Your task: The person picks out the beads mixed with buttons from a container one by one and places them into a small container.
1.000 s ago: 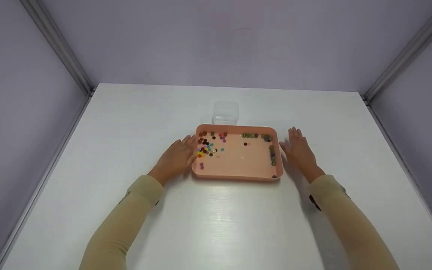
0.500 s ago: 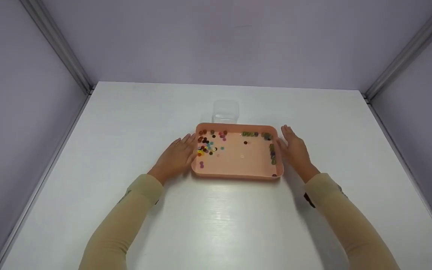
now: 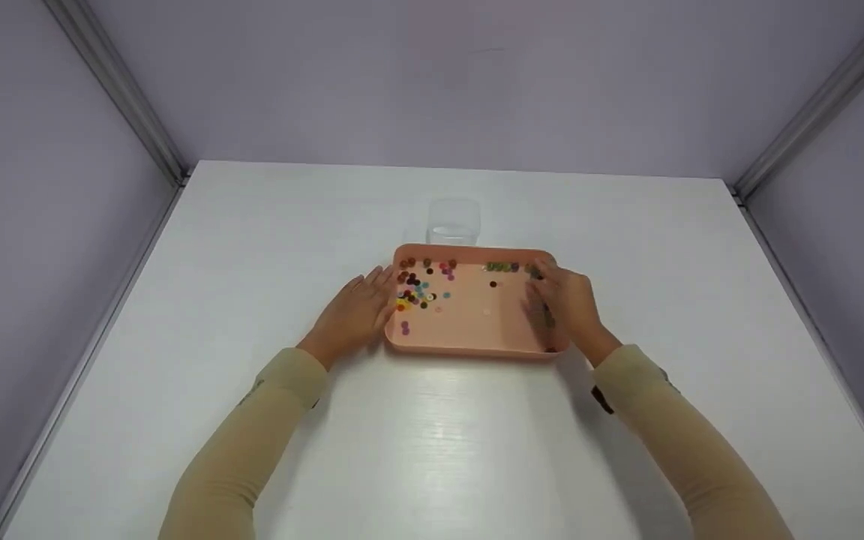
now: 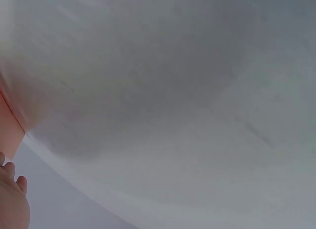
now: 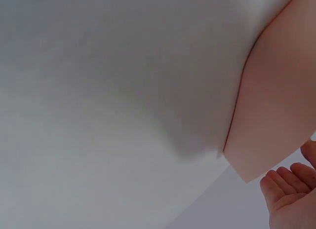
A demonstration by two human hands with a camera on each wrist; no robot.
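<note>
A shallow pink tray (image 3: 469,341) lies mid-table with several small coloured buttons (image 3: 421,289) clustered in its left part and greenish ones (image 3: 503,267) along its far right side. My left hand (image 3: 357,311) lies flat on the table, fingers straight, touching the tray's left wall. My right hand (image 3: 563,300) reaches over the tray's right rim, fingers relaxed above the buttons there; it holds nothing that I can see. The left wrist view shows the tray wall (image 4: 9,125) and fingertips (image 4: 12,177); the right wrist view shows the tray's outer wall (image 5: 276,105) and fingers (image 5: 286,182).
A clear plastic cup (image 3: 453,221) stands just behind the tray's far edge. The white table (image 3: 432,450) is enclosed by lilac walls at the back and both sides, with metal corner strips (image 3: 121,97).
My right hand has moved left from the table beside the tray to over the tray's right rim. The left hand and the tray have stayed put.
</note>
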